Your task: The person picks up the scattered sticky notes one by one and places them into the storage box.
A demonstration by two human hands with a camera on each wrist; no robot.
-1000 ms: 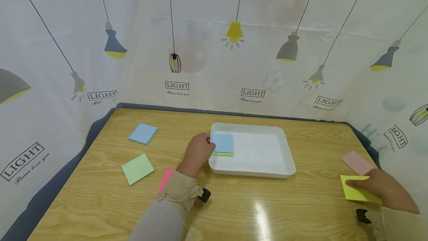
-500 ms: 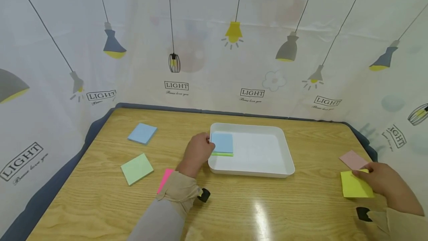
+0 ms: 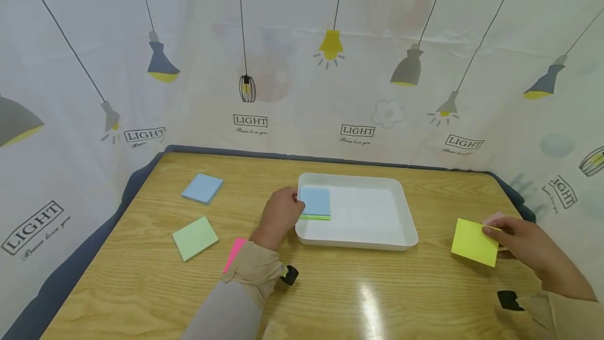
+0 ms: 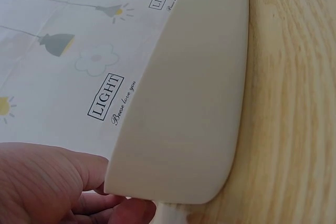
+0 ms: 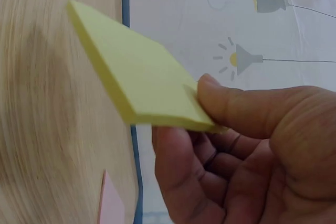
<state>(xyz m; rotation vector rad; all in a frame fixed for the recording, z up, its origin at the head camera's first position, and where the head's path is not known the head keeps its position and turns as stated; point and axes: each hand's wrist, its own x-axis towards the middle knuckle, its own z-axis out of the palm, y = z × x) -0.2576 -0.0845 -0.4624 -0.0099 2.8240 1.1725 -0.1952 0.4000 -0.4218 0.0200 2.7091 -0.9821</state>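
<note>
My right hand (image 3: 524,243) pinches a yellow sticky note pad (image 3: 475,243) between thumb and fingers at the table's right side. In the right wrist view the pad (image 5: 136,72) is tilted and clear of the wood, thumb on top and fingers beneath. My left hand (image 3: 278,216) grips the left rim of a white tray (image 3: 368,243), thumb over the edge; the left wrist view shows fingers under the tray wall (image 4: 178,103). Inside the tray, at its left end, a blue sticky note pad (image 3: 315,202) lies on a yellow-green pad (image 3: 315,218).
On the left lie another blue pad (image 3: 202,188) and a pale green pad (image 3: 195,238). A bright pink pad (image 3: 234,254) is partly hidden by the left sleeve. Behind the right hand a pale pink pad (image 3: 493,218) shows partly. A printed curtain stands beyond the table.
My right hand has lifted the yellow sticky note pad off the table and carried it left, in front of the pale pink pad. The left hand and tray stay in place.
</note>
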